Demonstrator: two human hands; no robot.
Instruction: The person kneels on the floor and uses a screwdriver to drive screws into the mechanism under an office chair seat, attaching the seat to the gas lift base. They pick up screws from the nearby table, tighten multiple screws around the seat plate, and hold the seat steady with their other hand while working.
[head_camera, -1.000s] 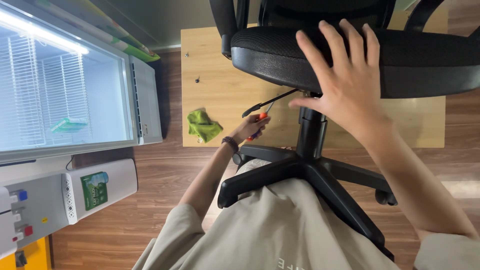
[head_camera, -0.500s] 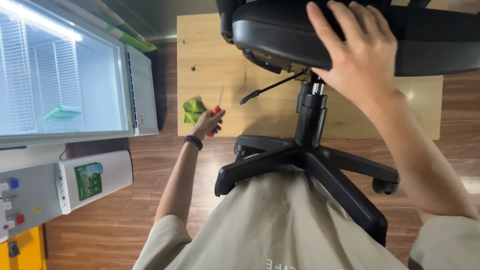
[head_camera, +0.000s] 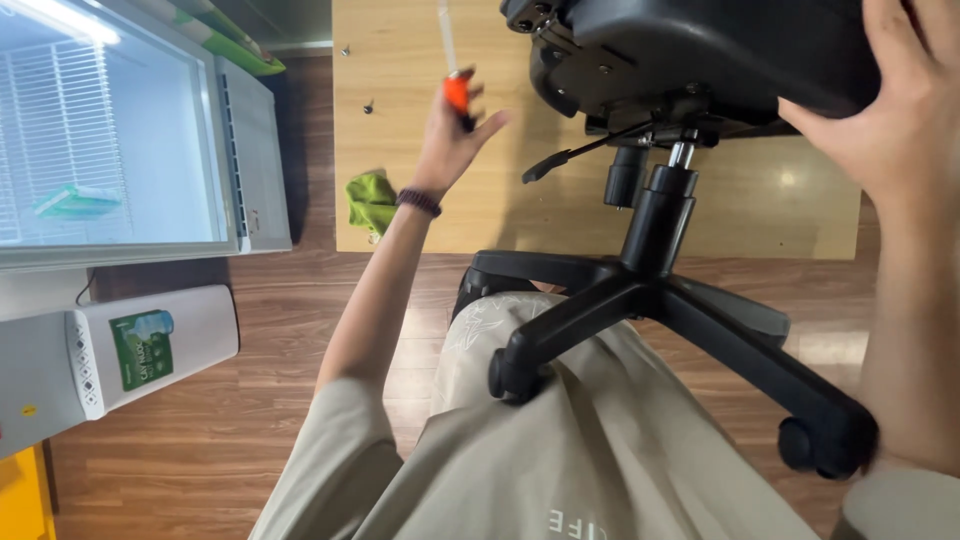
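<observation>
A black office chair lies tipped toward me, its star base (head_camera: 650, 310) resting on my lap and its seat (head_camera: 700, 50) up at the top. My right hand (head_camera: 880, 110) presses flat against the seat's edge. My left hand (head_camera: 450, 135) is raised over a light wooden board (head_camera: 420, 60) and grips a screwdriver with an orange handle (head_camera: 456, 95), its metal shaft pointing up and away. A dark band circles my left wrist. The chair's adjustment lever (head_camera: 570, 158) sticks out to the left under the seat.
A green cloth (head_camera: 372, 200) lies on the board's near left corner, with two small screws (head_camera: 367, 104) further up. A glass-lidded chest freezer (head_camera: 130, 140) stands at the left, a white appliance (head_camera: 120, 355) below it. Brown wood flooring (head_camera: 250, 420) surrounds everything.
My left hand has lifted up and away with the screwdriver, from near the chair column to above the board. The chair seat has tilted higher and my right hand slid to its right edge.
</observation>
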